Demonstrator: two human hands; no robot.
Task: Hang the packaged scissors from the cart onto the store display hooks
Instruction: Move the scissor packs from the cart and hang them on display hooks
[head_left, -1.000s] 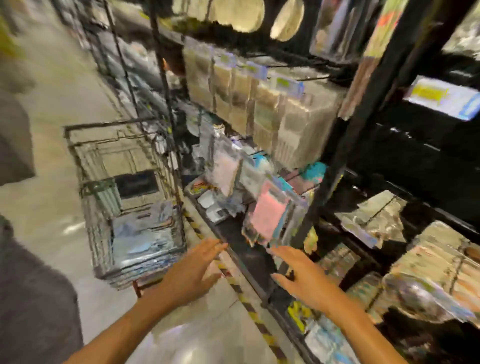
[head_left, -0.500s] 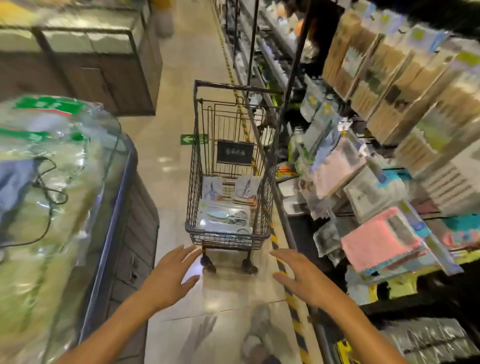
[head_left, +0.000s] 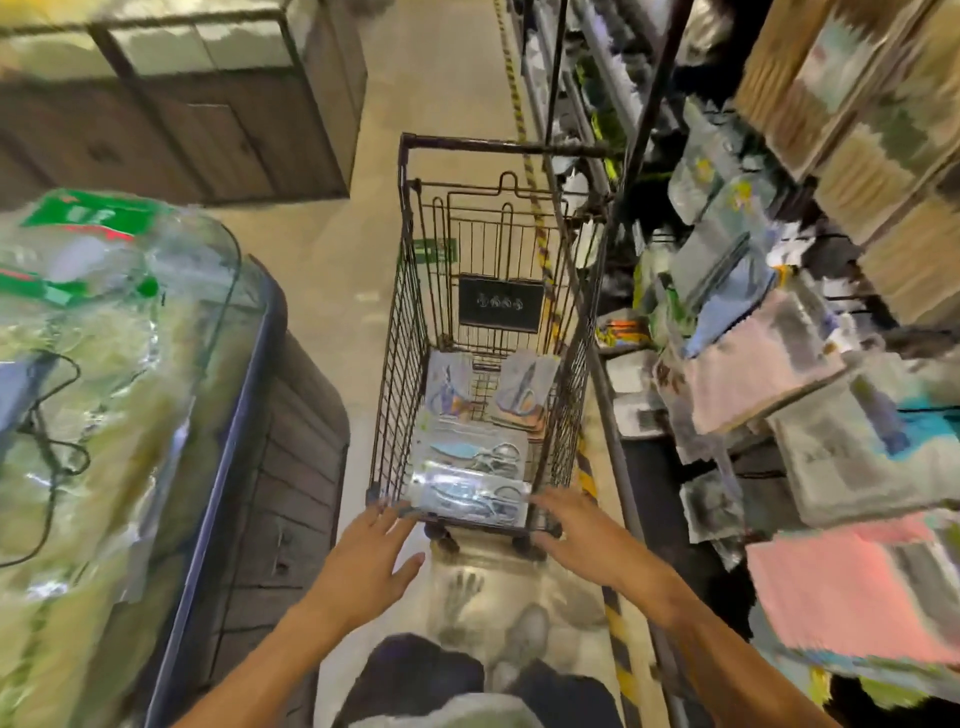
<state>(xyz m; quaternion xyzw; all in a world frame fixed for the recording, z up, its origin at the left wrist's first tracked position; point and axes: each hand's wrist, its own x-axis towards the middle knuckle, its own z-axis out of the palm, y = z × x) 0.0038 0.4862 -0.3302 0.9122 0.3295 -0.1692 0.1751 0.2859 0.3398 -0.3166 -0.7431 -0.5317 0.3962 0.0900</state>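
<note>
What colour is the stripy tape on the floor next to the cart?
Yellow and black stripes on the floor tape, beside the cart, seen best in the head view.

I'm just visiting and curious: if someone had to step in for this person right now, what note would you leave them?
Left hand: open, empty, reaching toward the near end of the cart.
Right hand: open, empty, also at the cart's near end.
Packaged scissors: several packs lying in the cart basket; the nearest lies just beyond both hands.
Display hooks: on the shelving to the right; the picture is too blurred to pick out a free hook.
Done: no pack is in hand.
Left: pick up packs and hang each one.
</note>
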